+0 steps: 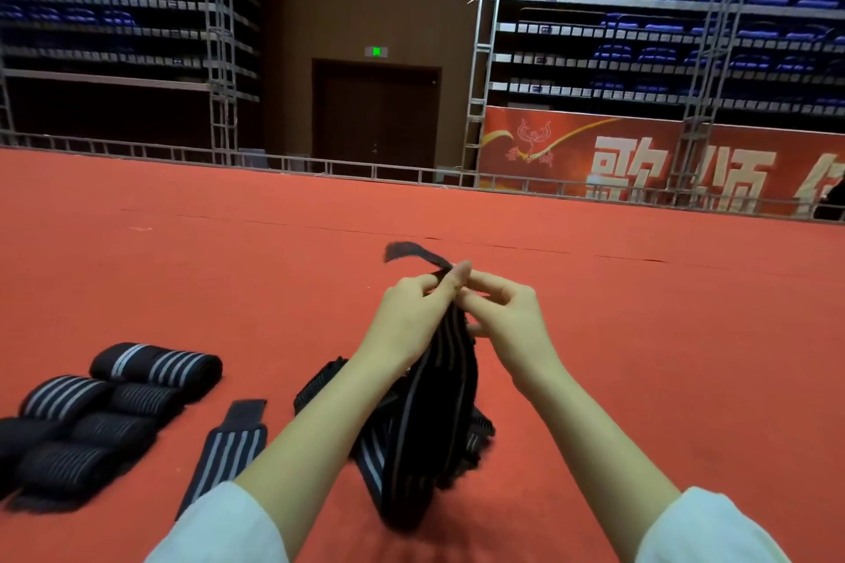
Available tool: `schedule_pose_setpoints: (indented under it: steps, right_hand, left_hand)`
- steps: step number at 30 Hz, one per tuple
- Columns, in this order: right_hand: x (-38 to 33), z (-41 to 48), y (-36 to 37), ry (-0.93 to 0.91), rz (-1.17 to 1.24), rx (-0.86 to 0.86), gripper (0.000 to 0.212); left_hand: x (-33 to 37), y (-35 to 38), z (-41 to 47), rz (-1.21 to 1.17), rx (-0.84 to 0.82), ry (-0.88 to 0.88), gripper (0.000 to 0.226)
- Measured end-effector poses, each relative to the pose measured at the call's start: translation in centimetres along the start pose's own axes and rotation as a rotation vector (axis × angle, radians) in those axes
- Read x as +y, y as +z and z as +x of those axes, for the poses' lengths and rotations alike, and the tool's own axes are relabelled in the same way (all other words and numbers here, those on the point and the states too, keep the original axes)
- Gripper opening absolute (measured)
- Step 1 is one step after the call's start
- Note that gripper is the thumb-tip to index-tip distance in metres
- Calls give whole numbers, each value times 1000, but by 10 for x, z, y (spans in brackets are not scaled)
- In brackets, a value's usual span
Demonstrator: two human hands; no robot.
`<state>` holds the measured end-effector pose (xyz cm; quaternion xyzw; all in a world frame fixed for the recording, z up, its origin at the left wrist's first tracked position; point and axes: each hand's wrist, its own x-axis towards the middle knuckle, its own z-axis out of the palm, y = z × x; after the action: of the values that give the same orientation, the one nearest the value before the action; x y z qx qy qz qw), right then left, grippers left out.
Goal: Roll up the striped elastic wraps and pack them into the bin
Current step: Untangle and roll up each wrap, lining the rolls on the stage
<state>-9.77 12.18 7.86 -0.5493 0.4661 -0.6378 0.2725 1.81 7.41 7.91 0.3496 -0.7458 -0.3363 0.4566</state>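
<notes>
A black elastic wrap with grey stripes (439, 379) hangs loose in front of me, its end sticking up beyond my fingers. My left hand (411, 311) and my right hand (507, 311) both pinch its top end, fingertips almost meeting. The rest of the wrap trails down in a bunched heap onto the red floor between my forearms. Several rolled striped wraps (87, 416) lie in a cluster at the lower left. Another unrolled wrap (224, 448) lies flat beside them. No bin is in view.
Red carpet (640, 357) stretches ahead and to the right. A low metal rail (320, 165) bounds it at the back, with scaffold seating stands, a dark door and a red banner (640, 160) behind.
</notes>
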Motion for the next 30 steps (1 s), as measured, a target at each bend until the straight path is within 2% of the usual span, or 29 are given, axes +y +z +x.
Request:
schedule_pose_setpoints:
  steps: [2,5,8,10,14,16,18,20,23,25,27,30]
  right_hand:
    - [-1,-4,7,19,8,-110,32]
    - [-4,-5,12,4,-38,-129,36]
    - [-7,-4,15,-44,-111,-38,34]
    - [-6,-2,16,-69,-155,25,25]
    - [-9,-1,22,-143,-203,106,15]
    - [-14,-2,29,-160,-99,33,18]
    - [-21,-5,37,-129,22,-94,23]
    - [-24,-7,41,-158,14,-133,22]
    - [-24,-6,41,-167,14,-66,21]
    - [-29,-7,40,-156,34,-47,20]
    - [-39,-8,40,-167,32,-43,20]
    - [-64,-11,42,-214,36,-57,19]
  left_hand:
    - [-1,-7,-1,-135,0,4,48]
    - [-6,-17,-3,-188,56,42,45]
    - [-4,-27,-8,-234,103,100,15]
    - [-1,-34,-9,-257,115,122,24]
    - [4,-44,-10,-313,86,138,24]
    - [5,-46,-13,-345,-27,128,25]
    - [5,-47,-15,-333,-152,105,44]
    - [8,-49,-16,-292,-174,111,48]
    - [12,-57,-15,-110,-9,189,37]
    - [15,-63,-15,-30,99,197,41]
    - [22,-69,-16,-12,171,196,40]
    - [44,-81,-21,-44,223,241,21]
